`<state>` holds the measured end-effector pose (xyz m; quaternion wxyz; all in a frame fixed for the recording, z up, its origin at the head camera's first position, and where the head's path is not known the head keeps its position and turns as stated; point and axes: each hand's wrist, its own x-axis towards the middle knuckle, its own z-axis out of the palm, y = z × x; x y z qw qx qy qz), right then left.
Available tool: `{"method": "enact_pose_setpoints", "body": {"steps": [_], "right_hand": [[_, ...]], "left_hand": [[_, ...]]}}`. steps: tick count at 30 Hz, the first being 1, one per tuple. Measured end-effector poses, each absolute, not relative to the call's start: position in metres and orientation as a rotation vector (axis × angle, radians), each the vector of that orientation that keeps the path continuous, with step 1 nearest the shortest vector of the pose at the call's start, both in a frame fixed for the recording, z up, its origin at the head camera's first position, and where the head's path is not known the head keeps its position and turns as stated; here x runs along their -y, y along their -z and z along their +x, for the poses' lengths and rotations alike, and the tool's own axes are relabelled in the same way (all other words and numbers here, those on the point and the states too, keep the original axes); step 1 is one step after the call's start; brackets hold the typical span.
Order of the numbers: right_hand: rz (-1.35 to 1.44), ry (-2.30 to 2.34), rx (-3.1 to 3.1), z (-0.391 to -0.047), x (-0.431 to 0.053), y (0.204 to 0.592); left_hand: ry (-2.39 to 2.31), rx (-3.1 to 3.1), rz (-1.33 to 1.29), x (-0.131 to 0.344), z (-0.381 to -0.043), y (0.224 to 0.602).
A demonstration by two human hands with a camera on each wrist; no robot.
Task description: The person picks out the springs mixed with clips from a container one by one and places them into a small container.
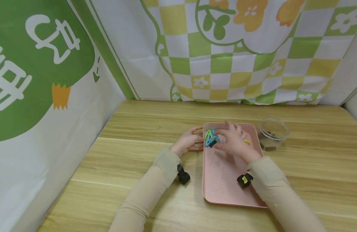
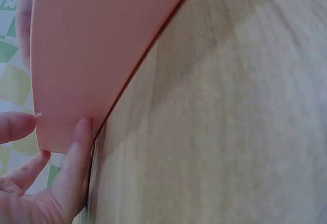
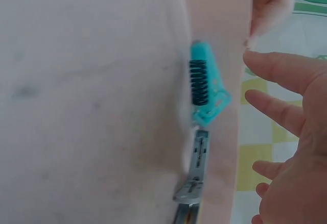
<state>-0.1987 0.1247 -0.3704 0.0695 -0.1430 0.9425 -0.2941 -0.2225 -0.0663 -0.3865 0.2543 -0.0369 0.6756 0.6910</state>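
Note:
A pink tray (image 1: 222, 174) lies on the table. Along its left side my left hand (image 1: 190, 140) has its fingers against the outer wall; the left wrist view shows the thumb flat on that wall and a fingertip at the rim. My right hand (image 1: 233, 141) is over the tray's far part, fingers spread and holding nothing. Close to its thumb, in the far left corner, sit a blue piece (image 1: 208, 142), a light green piece (image 1: 208, 133) and a black piece (image 1: 213, 143). The right wrist view shows a teal piece (image 3: 210, 71) bearing a black spring (image 3: 199, 82), and a grey slotted piece (image 3: 200, 155).
Right of the tray stands a round clear plastic tub (image 1: 273, 132) with dark bits inside. A small yellow piece (image 1: 246, 141) lies in the tray beyond my right wrist. Printed cloth (image 1: 224, 71) hangs behind the wooden table (image 1: 132, 145), with another cloth at the left.

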Motion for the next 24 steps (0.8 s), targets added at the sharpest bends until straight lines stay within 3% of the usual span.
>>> {"method": "enact_pose_setpoints", "body": {"steps": [24], "right_hand": [[-0.336, 0.839, -2.898, -0.205, -0.124, 0.384]], "left_hand": [[-1.895, -1.841, -0.113, 0.064, -0.223, 0.389]]}}
